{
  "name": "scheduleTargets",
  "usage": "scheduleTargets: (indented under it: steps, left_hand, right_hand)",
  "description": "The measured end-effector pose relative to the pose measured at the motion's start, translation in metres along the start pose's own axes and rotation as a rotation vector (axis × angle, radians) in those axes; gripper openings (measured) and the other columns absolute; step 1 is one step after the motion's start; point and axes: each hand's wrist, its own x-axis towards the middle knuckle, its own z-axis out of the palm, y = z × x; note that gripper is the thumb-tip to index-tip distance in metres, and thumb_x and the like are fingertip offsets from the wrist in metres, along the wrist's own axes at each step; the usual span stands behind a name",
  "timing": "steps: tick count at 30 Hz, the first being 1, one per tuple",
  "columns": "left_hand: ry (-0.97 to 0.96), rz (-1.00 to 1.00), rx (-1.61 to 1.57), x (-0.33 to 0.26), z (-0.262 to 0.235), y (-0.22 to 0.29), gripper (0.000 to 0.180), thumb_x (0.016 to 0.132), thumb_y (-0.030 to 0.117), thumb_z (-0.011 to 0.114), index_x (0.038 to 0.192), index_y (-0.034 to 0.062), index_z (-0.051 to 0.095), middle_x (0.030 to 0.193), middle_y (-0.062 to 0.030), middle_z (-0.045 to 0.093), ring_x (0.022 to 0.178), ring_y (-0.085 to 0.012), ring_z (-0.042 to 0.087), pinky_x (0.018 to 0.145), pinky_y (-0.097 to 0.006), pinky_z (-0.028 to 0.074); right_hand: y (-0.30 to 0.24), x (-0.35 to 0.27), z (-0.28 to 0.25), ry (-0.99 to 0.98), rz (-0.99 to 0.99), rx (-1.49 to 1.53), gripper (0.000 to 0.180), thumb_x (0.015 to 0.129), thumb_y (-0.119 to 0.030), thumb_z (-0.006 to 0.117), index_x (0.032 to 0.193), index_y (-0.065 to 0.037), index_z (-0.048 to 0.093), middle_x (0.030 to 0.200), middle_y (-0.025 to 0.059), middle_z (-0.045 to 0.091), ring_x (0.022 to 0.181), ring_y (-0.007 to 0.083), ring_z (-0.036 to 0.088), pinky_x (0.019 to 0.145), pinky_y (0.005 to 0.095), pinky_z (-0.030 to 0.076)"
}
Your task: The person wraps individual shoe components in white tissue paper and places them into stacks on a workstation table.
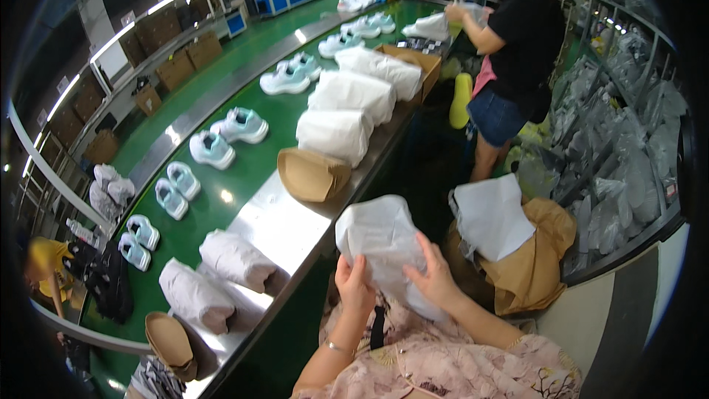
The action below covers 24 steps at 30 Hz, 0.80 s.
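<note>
In front of my body I hold a creased sheet of white tissue paper [380, 236], bunched into a rounded shape. My left hand [355, 286] is closed on its left edge, thumb on the near face. On the other side my right hand [436, 273] pinches the paper, fingers behind it. Whether anything is inside the paper, I cannot tell. Beyond my hands, a stack of curved brown cardboard pieces [314, 175] rests on the metal table edge, beside several white paper bundles [334, 137].
Pastel sneakers [240, 125] stand in pairs along the green conveyor [251, 166]. Two paper rolls [196, 292] and more brown cardboard [170, 340] lie at left. A co-worker [521, 37] stands ahead. On my right are a brown bag [535, 270], white sheets [493, 214] and a rack of plastic bags [628, 140].
</note>
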Motion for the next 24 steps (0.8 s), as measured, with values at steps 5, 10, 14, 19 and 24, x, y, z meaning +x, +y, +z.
scheduleTargets:
  steps: [5, 10, 14, 19, 24]
  left_hand:
    - [0.089, -0.019, -0.034, -0.001, -0.003, -0.019, 0.012, 0.092, 0.015, 0.052, 0.098, 0.0051, 0.056, 0.094, -0.0014, 0.060, 0.085, -0.0087, 0.055, 0.077, -0.023, 0.045]
    - [0.143, -0.078, 0.027, -0.005, -0.019, -0.041, 0.017, 0.093, 0.021, 0.054, 0.095, 0.0045, 0.059, 0.091, 0.0001, 0.061, 0.081, -0.0071, 0.053, 0.072, -0.022, 0.044]
    - [0.045, -0.082, 0.047, -0.004, -0.024, -0.041, 0.022, 0.092, 0.023, 0.055, 0.102, 0.0035, 0.059, 0.096, -0.0012, 0.062, 0.083, -0.0085, 0.055, 0.075, -0.023, 0.045]
    - [0.045, -0.137, 0.016, -0.001, -0.019, -0.031, 0.026, 0.092, 0.023, 0.055, 0.108, 0.0024, 0.057, 0.100, -0.0025, 0.062, 0.087, -0.0102, 0.057, 0.078, -0.025, 0.046]
    - [-0.023, -0.155, 0.045, 0.009, -0.028, -0.020, 0.022, 0.092, 0.021, 0.055, 0.104, 0.0029, 0.058, 0.096, -0.0013, 0.062, 0.083, -0.0084, 0.056, 0.075, -0.024, 0.046]
  right_hand:
    - [0.004, -0.004, -0.007, -0.083, 0.067, -0.274, 0.068, 0.077, -0.034, 0.068, 0.126, 0.003, 0.039, 0.122, 0.0241, 0.041, 0.108, 0.0396, 0.045, 0.090, 0.0417, 0.041]
    - [0.006, 0.012, -0.018, -0.048, -0.114, -0.504, 0.061, 0.073, -0.036, 0.070, 0.117, 0.000, 0.049, 0.128, 0.0233, 0.039, 0.118, 0.0390, 0.039, 0.094, 0.0454, 0.036]
    - [-0.004, 0.058, -0.012, -0.169, -0.277, -0.279, 0.064, 0.075, -0.032, 0.069, 0.125, -0.002, 0.044, 0.129, 0.0219, 0.040, 0.118, 0.0346, 0.042, 0.095, 0.0409, 0.037]
    - [0.023, 0.108, -0.001, -0.569, 0.044, 0.181, 0.057, 0.079, -0.027, 0.069, 0.125, -0.003, 0.046, 0.095, 0.0071, 0.059, 0.090, 0.0148, 0.054, 0.082, 0.0282, 0.044]
    - [0.035, 0.118, -0.010, -0.571, 0.061, 0.197, 0.046, 0.078, -0.025, 0.070, 0.115, -0.003, 0.053, 0.082, 0.0008, 0.054, 0.077, 0.0098, 0.050, 0.069, 0.0250, 0.042]
